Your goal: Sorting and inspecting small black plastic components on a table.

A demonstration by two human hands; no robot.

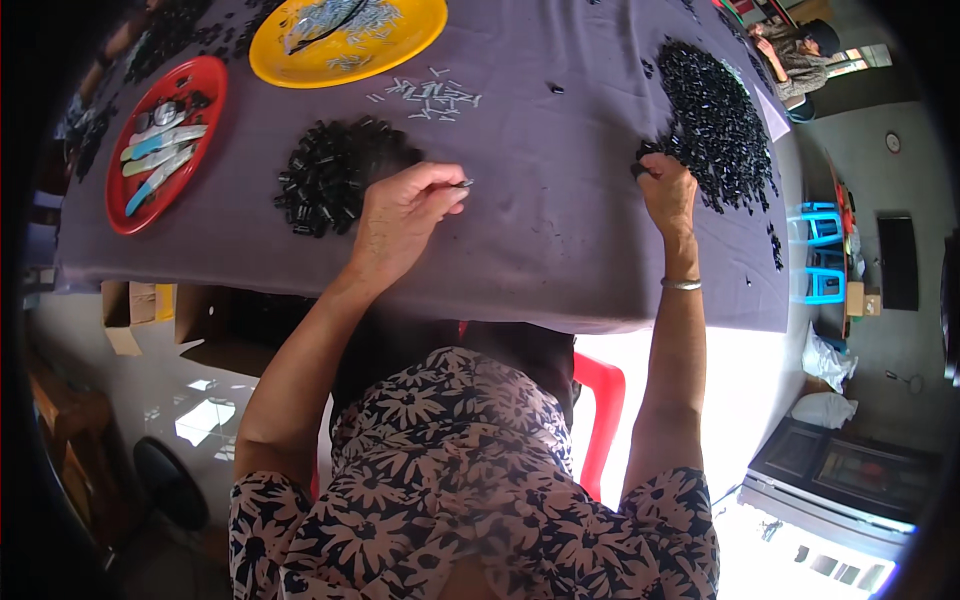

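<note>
My left hand (405, 215) is over the table, thumb and forefinger pinched on a small thin pin-like piece (466, 183); its exact kind is too small to tell. Close behind that hand lies a heap of black cylindrical plastic pieces (318, 180). At the right, my right hand (668, 192) is closed at the near left edge of a larger pile of small black plastic pieces (715, 120). A black piece (640, 170) shows at its fingertips. Beyond the left hand, several loose pale pins (430, 97) are scattered on the cloth.
A purple-grey cloth (560, 250) covers the table. A yellow plate (265, 50) holds more pale pins and a dark-handled tool. At the left, a red tray (118, 190) carries knives with pale and blue handles. Another person (795, 55) sits beyond the far right corner.
</note>
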